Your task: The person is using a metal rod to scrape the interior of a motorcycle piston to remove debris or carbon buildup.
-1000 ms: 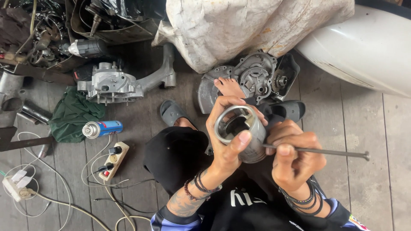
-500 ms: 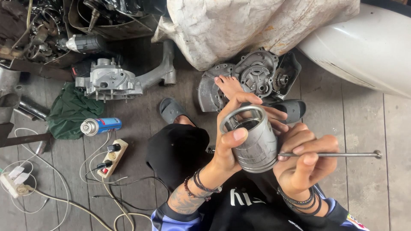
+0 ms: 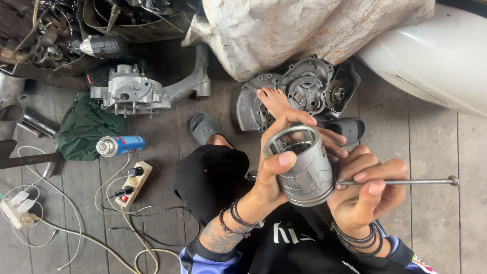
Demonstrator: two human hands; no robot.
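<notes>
- The left hand (image 3: 276, 170) wraps a grey, hollow, cylindrical metal piston (image 3: 303, 165), thumb on its near side, fingers curled over the far rim; the open end faces up.
- The right hand (image 3: 368, 190), at the piston's 4 o'clock, pinches a thin, straight metal rod (image 3: 406, 181) whose tip meets the piston's lower wall.
- On the wooden floor (image 3: 431, 152), a grey engine cover (image 3: 299, 91) lies at 12 o'clock and a blue spray can (image 3: 120, 145) at 9 o'clock.

Grey metal piston (image 3: 304, 167), hollow open end up, tilted; thin steel rod (image 3: 406, 181) level, tip at its ringed base.
</notes>
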